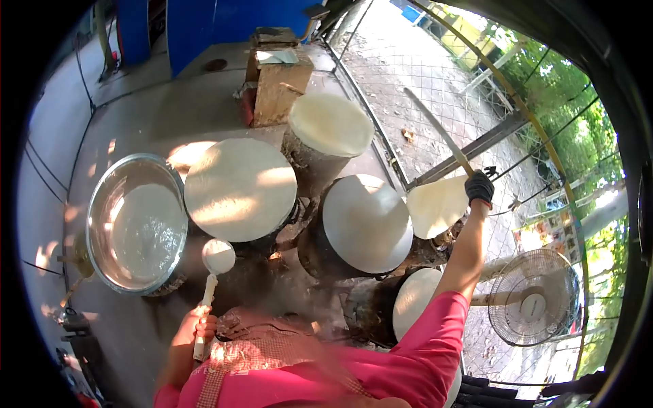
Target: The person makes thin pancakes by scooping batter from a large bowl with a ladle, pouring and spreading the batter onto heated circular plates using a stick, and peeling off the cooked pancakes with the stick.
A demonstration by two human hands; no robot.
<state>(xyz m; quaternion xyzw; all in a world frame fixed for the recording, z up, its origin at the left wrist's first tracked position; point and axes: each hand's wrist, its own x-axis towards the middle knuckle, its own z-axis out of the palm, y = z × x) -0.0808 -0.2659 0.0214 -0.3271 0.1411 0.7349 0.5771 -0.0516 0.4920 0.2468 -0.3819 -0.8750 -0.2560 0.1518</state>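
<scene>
My left hand (196, 325) is wrapped round the pale handle of a ladle (219, 257), whose round bowl holds whitish liquid. Just beyond it stands a wide metal basin (101, 253) with white batter (149, 221) inside. My right hand (479, 189), in a dark glove, grips a long flat stick (439, 126) that points up and away to the left. Below that hand is a pale round sheet (435, 207), partly hidden by the hand and arm. A round white surface (367, 224) tops the dark pot between my hands.
Other pale round tops stand around: one beside the basin (241, 190), one farther back (331, 124) and one by my right arm (413, 302). A wooden box (279, 85) is at the back. A fan (534, 299) stands at the right, near wire mesh fencing (381, 61).
</scene>
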